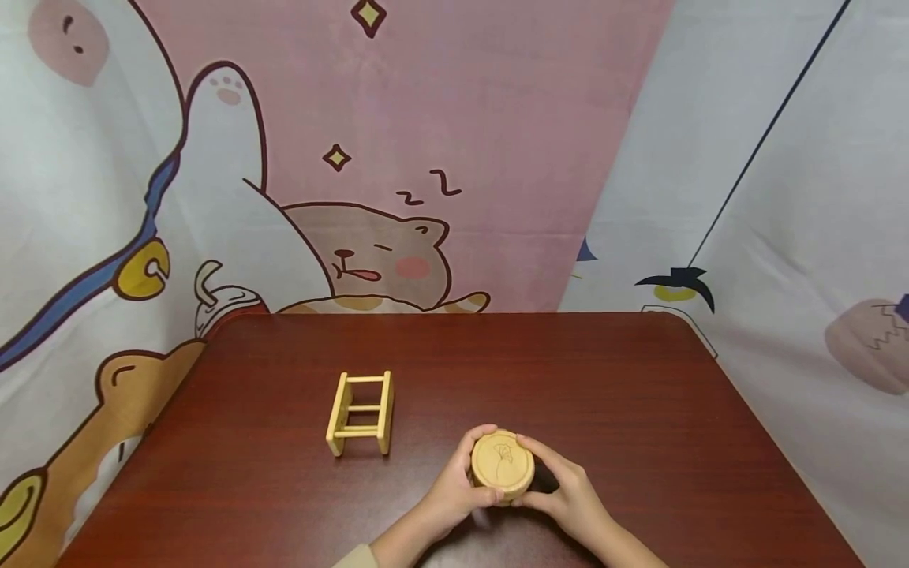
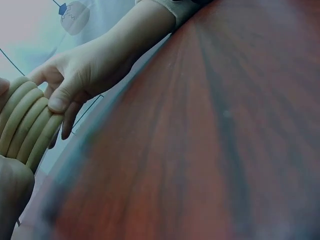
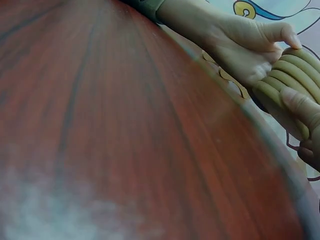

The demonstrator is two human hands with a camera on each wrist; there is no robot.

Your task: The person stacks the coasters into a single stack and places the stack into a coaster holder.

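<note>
Both hands hold a stack of several round wooden coasters point(image 1: 503, 464) above the near part of the table. The top coaster bears a thin line drawing like a leaf or flower. My left hand point(image 1: 450, 487) grips the stack from the left, its thumb at the near edge and fingers round the far side. From the right, my right hand point(image 1: 571, 491) pinches it between thumb and fingers. The coasters' stacked edges point(image 2: 25, 120) show in the left wrist view, tilted, with the right thumb on the lower ones. Part of the stack point(image 3: 290, 80) is cut off in the right wrist view.
A small light-wood rack point(image 1: 362, 410) with rungs stands on the table to the left, apart from the hands. The dark red-brown table point(image 1: 604, 379) ends at a cartoon-printed cloth point(image 1: 533, 158) behind and at the sides.
</note>
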